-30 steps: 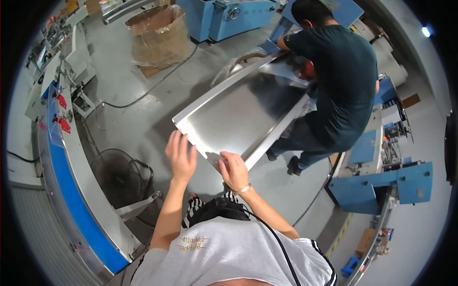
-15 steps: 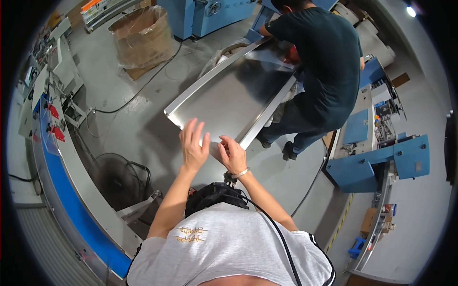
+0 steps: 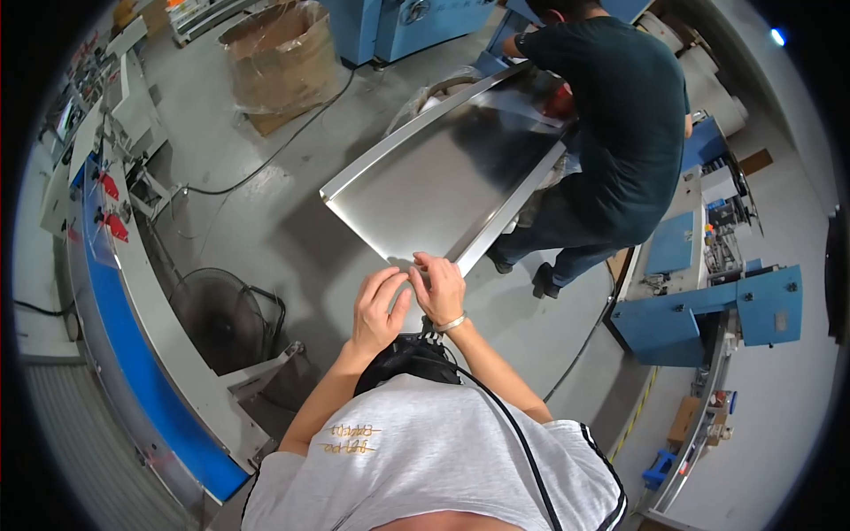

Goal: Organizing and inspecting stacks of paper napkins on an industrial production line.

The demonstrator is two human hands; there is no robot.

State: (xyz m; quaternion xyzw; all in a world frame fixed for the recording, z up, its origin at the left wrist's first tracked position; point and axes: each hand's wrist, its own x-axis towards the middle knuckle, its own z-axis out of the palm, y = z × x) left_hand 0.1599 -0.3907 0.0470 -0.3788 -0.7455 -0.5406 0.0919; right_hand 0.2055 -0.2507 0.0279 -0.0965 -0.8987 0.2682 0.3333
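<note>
Compared with the two earlier views, our hands have drawn together. A second ago the left hand [image 3: 379, 308] was spread open, palm toward the near edge of the panel [image 3: 443, 181], and the right hand [image 3: 438, 288] sat apart from it. Now both hands meet just below the panel's near corner, fingers curled toward each other. We judge that contact with the panel has moved from an open-palm push to a fingertip hold at the corner, so the near end is now being gripped or adjusted rather than merely steadied.

Grip state: the right hand is clenched at the panel's near corner, with its fingers touching the edge. The left hand is half curled against the right; we cannot tell whether it grasps anything.

The panel is a long sheet of bright, bare metal with a raised flange along both long sides. It is held in the air above the grey floor [image 3: 266, 221], running from our hands up and to the right. A co-worker [image 3: 620, 124] in a dark shirt bends over the far end. The surface shows dull reflections and no visible dents.
</note>
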